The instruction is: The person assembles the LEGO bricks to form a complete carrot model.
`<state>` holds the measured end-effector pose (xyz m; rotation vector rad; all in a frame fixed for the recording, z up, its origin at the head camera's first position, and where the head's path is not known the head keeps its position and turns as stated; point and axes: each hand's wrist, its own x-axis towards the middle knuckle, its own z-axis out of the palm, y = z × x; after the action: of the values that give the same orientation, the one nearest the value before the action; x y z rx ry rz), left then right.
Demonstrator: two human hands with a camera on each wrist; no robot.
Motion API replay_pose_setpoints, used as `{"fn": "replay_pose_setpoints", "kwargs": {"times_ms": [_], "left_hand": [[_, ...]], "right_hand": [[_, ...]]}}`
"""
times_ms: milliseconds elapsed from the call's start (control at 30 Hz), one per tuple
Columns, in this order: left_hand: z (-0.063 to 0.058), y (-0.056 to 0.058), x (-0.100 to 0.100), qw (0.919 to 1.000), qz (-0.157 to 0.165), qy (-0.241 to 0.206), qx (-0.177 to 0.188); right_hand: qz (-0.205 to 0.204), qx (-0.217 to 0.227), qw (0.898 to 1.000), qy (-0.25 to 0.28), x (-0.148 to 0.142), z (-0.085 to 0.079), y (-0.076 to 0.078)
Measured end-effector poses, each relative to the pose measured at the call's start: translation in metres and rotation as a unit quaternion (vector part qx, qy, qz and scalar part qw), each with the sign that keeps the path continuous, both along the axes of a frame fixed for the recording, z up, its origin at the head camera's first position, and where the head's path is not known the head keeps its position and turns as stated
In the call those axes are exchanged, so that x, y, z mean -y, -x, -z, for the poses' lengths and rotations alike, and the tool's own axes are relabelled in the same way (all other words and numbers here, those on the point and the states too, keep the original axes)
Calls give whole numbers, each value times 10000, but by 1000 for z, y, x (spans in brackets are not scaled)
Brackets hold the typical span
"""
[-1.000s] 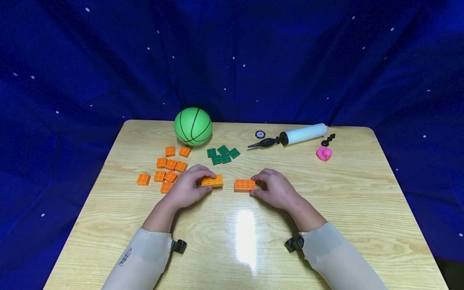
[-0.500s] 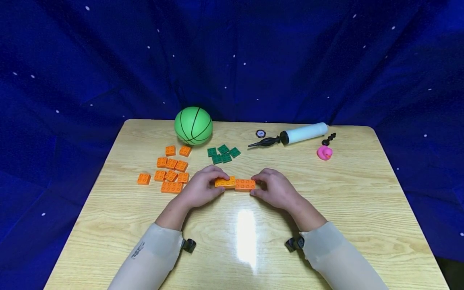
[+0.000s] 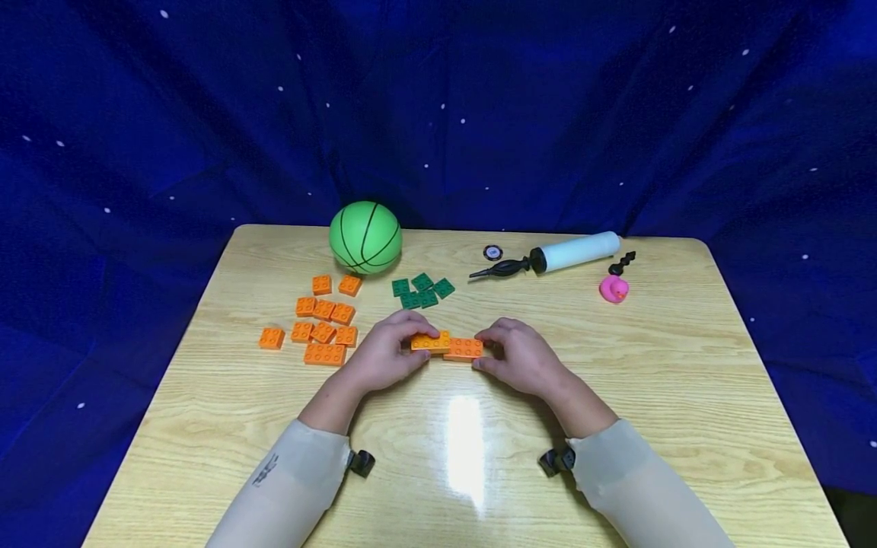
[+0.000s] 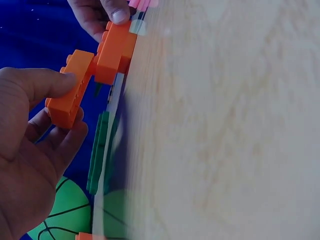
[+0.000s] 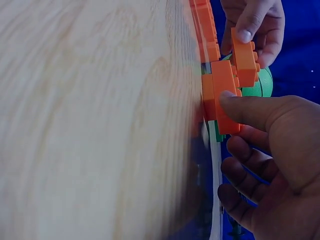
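Observation:
Between thumb and fingers, my left hand (image 3: 389,350) pinches a light orange building brick (image 3: 430,342) by its left end. My right hand (image 3: 517,354) grips the right end of a darker orange building brick (image 3: 463,349), low over the table. In the left wrist view the light orange brick (image 4: 70,97) is held higher, its near end at the studs of the darker brick (image 4: 111,55). The right wrist view shows the right thumb on the darker brick's (image 5: 225,87) side, with the light brick (image 5: 243,60) overlapping its far end.
Several loose orange bricks (image 3: 323,332) lie left of my left hand, with several small green bricks (image 3: 409,301) behind it. A green ball (image 3: 366,237) stands at the back left. A hand pump (image 3: 578,253), a round chip (image 3: 492,252) and a pink duck (image 3: 613,289) lie at the back right.
My left hand has moved right with the light orange brick, from apart to the darker brick's left end, then slightly up over it. The right hand has stayed in place.

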<state>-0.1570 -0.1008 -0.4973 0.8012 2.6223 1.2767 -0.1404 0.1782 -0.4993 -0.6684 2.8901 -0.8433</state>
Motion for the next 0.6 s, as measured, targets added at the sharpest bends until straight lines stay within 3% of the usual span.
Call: {"fn": "replay_pose_setpoints", "kwargs": {"times_ms": [267, 600], "left_hand": [[3, 1, -7, 9998, 162, 29, -140], [-1, 2, -14, 9996, 255, 115, -46]], "right_hand": [[23, 86, 9999, -71, 2, 1, -1], [6, 64, 9999, -85, 2, 0, 0]]}}
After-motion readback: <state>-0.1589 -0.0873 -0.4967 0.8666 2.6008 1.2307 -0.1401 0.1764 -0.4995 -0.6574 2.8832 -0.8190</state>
